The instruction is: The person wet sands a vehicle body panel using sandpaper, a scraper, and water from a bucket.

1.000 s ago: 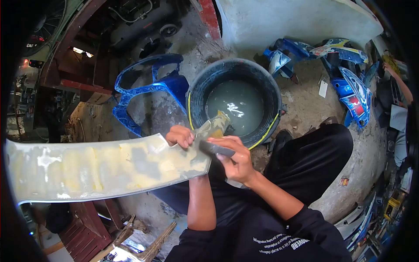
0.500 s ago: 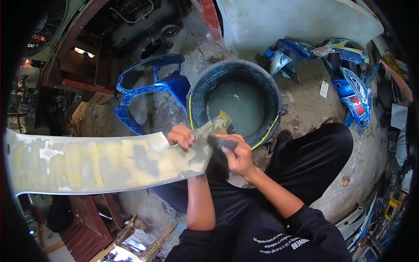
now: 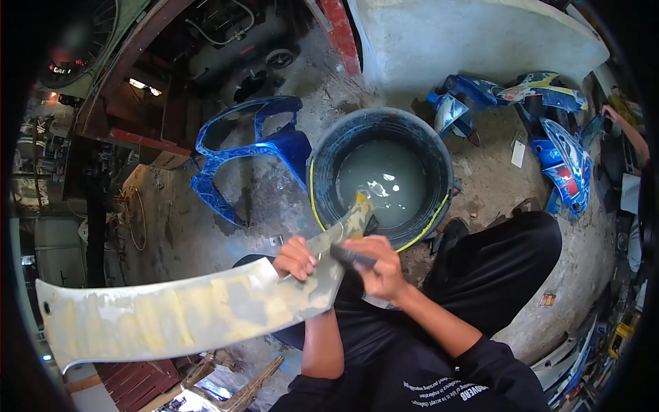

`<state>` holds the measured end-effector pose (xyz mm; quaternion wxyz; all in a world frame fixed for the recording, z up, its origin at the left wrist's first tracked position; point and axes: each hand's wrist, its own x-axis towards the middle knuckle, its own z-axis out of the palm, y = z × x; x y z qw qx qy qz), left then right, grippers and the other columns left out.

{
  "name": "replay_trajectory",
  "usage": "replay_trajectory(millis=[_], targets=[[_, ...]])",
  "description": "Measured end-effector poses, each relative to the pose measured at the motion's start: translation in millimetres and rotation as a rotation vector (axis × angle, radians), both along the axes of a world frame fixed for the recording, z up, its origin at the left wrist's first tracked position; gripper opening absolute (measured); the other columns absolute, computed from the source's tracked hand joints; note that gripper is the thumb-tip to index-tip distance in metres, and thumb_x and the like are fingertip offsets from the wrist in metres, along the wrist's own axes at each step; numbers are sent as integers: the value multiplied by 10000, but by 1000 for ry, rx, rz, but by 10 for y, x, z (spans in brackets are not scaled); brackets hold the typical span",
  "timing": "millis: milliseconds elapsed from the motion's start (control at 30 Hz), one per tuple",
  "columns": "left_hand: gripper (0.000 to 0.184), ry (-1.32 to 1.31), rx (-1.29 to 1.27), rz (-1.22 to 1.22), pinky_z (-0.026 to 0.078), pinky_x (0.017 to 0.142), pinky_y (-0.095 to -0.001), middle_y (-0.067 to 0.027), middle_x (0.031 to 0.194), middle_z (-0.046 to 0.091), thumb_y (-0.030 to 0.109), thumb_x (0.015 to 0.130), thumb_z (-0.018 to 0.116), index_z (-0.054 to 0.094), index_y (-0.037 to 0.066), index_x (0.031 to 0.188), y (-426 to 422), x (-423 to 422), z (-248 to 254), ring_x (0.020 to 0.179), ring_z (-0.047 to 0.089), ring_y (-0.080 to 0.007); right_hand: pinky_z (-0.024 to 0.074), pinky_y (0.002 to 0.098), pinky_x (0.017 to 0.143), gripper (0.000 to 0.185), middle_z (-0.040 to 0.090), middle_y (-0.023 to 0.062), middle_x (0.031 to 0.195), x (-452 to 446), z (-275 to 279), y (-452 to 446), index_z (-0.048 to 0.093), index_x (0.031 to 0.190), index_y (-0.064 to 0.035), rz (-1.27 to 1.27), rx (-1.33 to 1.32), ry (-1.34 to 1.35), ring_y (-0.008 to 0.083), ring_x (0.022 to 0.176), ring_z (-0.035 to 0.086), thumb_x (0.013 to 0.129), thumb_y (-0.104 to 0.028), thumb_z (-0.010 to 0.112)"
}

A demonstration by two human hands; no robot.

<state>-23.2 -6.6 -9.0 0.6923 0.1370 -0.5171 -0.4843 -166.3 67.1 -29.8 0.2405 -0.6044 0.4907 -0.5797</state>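
A long pale panel (image 3: 185, 312) with yellowish and grey patches stretches from the left to the bucket's near rim. My left hand (image 3: 295, 258) grips its upper edge near the narrow end, fingers curled over the top. My right hand (image 3: 379, 269) is closed around a dark grey block (image 3: 352, 257), which lies against or just over the panel's narrow part; the exact contact is blurred. Beyond my hands stands a black bucket (image 3: 321, 147) with a yellow handle, and cloudy water (image 3: 384, 180) is inside it. The panel's tip overlaps the bucket.
A blue plastic frame (image 3: 287, 145) lies on the concrete floor left of the bucket. Blue fairing pieces (image 3: 564, 168) rest at the right. Broken wood (image 3: 250, 388) lies at the lower left. Part of another person's arm (image 3: 628, 130) shows at the far right edge.
The panel's wide left end has swung lower and toward the right. My right hand has shifted slightly with the block. The surroundings appear lower and farther right in view.
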Motion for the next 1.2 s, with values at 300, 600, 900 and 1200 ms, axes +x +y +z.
replay_trajectory(millis=[300, 600, 900, 1200], targets=[[279, -22, -3, -7, 331, 684, -282, -6, 673, 507, 273, 917, 585, 478, 147, 692, -54, 70, -13, 655, 482, -125, 457, 378, 903, 231, 717, 106, 1044, 9, -72, 17, 704, 999, -16, -38, 113, -29, 255, 1030, 673, 778, 6, 641], [280, 24, 56, 15, 333, 653, -269, -8, 694, 520, 279, 913, 596, 494, 139, 693, -151, -88, 60, 670, 496, -124, 449, 404, 929, 231, 711, 119, 1060, -18, 19, -2, 697, 959, 9, -40, 142, -23, 287, 1041, 666, 745, 41, 615], [264, 21, 30, 10, 342, 650, -266, -16, 699, 511, 251, 922, 589, 497, 130, 707, -163, -157, 75, 666, 496, -123, 450, 393, 922, 229, 699, 104, 1124, -82, -214, 59, 696, 1005, 11, -96, 134, 54, 270, 961, 663, 782, 16, 645], [249, 17, 91, 57, 347, 657, -261, -19, 705, 489, 231, 907, 595, 484, 124, 712, -145, -198, 93, 678, 480, -126, 448, 391, 918, 222, 711, 111, 1067, -55, -83, 33, 703, 980, 1, -88, 158, -19, 263, 1024, 664, 768, 22, 640]])
